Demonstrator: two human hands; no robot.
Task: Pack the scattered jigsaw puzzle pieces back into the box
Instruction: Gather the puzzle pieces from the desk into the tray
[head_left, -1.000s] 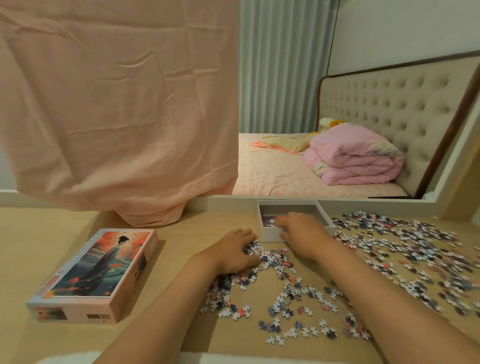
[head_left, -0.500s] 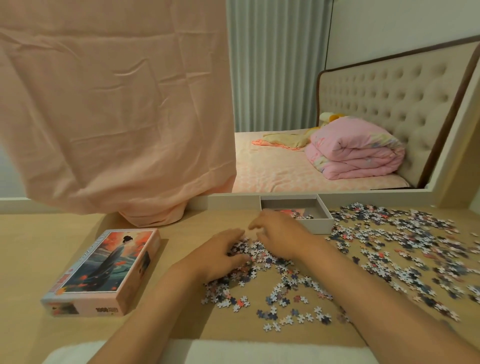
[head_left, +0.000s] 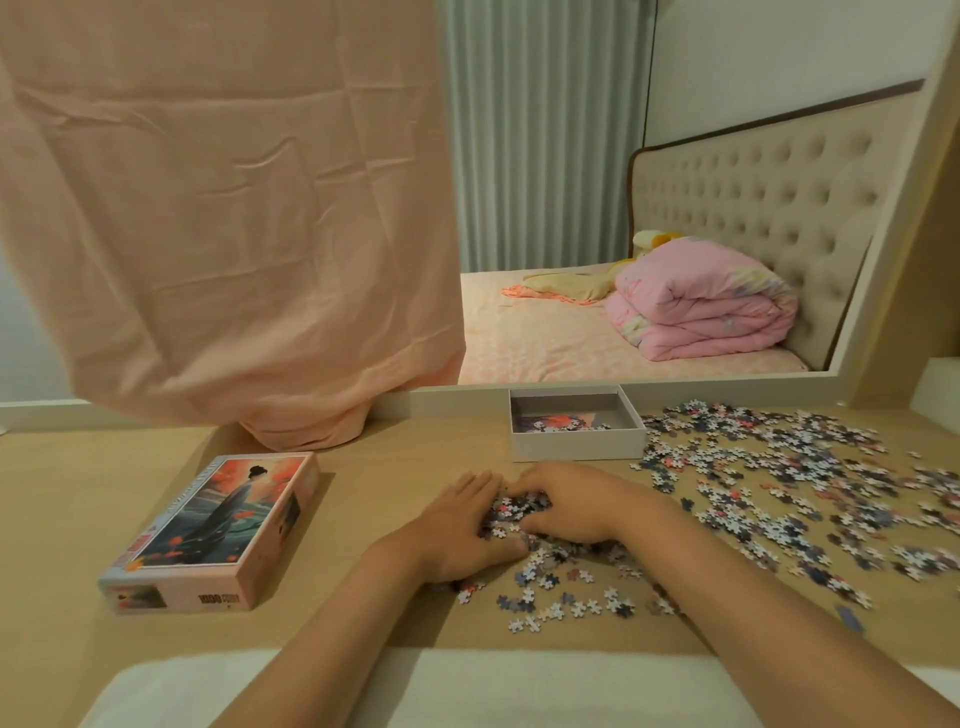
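Cardboard, white: shallow open box tray, long axis left-right. Just nearside of it, apart: heap of small multicoloured jigsaw pieces, penned between left hand, fingers flat, and right hand, cupped over it, nearer the tray.

The pale wooden tabletop carries a picture-printed box lid at its left, an open grey box near its back edge, and loose jigsaw pieces spread across its middle and right.
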